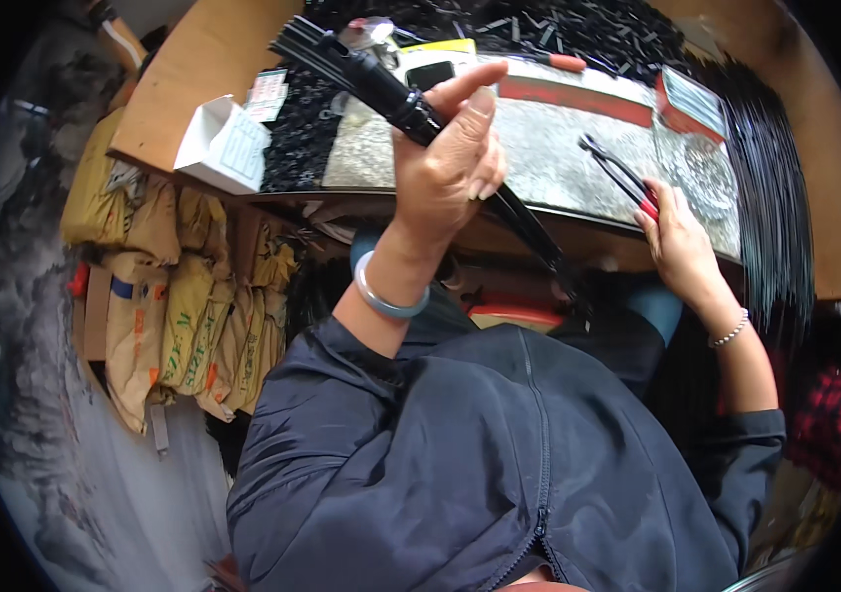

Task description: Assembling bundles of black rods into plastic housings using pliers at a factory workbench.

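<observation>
My left hand [450,173] is raised over the near edge of the bench, its fingers wrapped round a bundle of black rods that looks like a folded umbrella frame [371,84]. Thin rod ends fan out at its upper left, and the long dark shaft slants down to the right toward my lap. In my right hand [682,242], lower and to the right, are pliers [618,170] with red grips. Their jaws point up and left over the pale stone slab [361,148], apart from the frame. The palm side of my right hand is hidden.
A white carton [221,148] stands at the bench's left edge. Small black parts [499,20] heap up at the back. A red-edged bar [578,99] and small box [689,104] lie on the slab. Long black rods [771,197] hang at right; sacks [139,326] stand lower left.
</observation>
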{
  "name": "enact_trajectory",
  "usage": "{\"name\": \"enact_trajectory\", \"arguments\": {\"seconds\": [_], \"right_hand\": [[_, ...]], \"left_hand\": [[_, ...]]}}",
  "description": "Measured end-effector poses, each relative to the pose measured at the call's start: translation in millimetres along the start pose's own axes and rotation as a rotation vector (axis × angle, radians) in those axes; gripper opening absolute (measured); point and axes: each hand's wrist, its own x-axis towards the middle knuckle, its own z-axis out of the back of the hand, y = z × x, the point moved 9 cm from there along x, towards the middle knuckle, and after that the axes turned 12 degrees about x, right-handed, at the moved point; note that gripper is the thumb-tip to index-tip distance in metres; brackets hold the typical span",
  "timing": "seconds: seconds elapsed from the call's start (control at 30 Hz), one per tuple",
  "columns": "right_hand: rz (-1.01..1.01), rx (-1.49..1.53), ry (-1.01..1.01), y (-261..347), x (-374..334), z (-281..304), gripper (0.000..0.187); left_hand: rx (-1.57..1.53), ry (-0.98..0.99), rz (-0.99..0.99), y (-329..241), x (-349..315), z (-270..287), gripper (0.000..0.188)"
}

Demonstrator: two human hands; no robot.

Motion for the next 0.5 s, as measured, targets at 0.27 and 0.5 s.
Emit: {"name": "enact_trajectory", "arguments": {"seconds": [0.27, 0.5], "right_hand": [[0.207, -0.418, -0.261, 23.2, 6.6, -4.0, 0.039], [0.012, 1.011, 0.402, 107.5, -88.0, -57.3, 0.075]], "left_hand": [[0.161, -0.088, -0.007, -5.8, -7.6, 12.2, 0.03], [-0.415, -0.216, 0.008, -1.9, -31.8, 6.2, 0.028]]}}
